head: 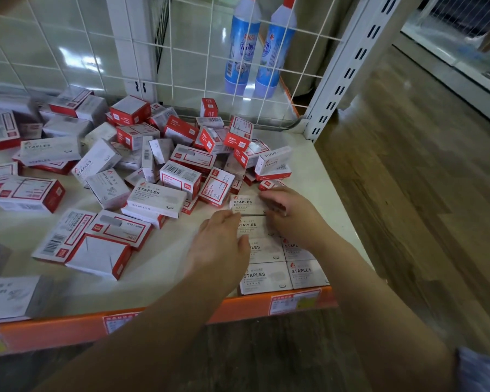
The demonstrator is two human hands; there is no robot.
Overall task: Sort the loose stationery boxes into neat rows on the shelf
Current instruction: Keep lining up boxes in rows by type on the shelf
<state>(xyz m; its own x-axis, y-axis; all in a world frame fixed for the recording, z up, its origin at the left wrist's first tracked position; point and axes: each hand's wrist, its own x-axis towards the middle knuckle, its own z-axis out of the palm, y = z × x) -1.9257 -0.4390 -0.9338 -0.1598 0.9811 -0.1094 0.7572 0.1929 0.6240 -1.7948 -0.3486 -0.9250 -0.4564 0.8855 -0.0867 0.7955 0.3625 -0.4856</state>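
Far left: big clips box [7, 295] at lower left, close to the orange lip [68, 329]; likely to tip off if knocked by a forearm.
Left of centre: flat red-and-white boxes [91, 241], loose and askew near the front; could get pushed further out of line by the left arm sweeping past.
Centre: heap [164, 154] of mixed staples and clip boxes, tilted and leaning on each other across mid-frame; pulling one out from low down could bring neighbours sliding onto the rows.
Left hand [221, 244]: lying over the left side of the rows, fingers curled loosely at the box edges; whether pressing or actually holding, cannot tell. Risk: a nudge sideways could skew the column.
Top box [245, 204]: grey staples box at the far end of the rows, right of centre, seemingly touching the row box nearer the camera; looks slightly crooked, so may leave a gap if let go as is.
Rows [277, 274]: grey staples boxes in two short columns at lower right, flush against the lip; nearest ones may slide off if the column is shoved forward.
Right hand [289, 210]: fingers bent over the right end of the top box, apparently pinching it; a small red box [268, 184] just behind may be dragged along.
Bottles [260, 49]: upper centre, behind the wire grid, out of harm's way.
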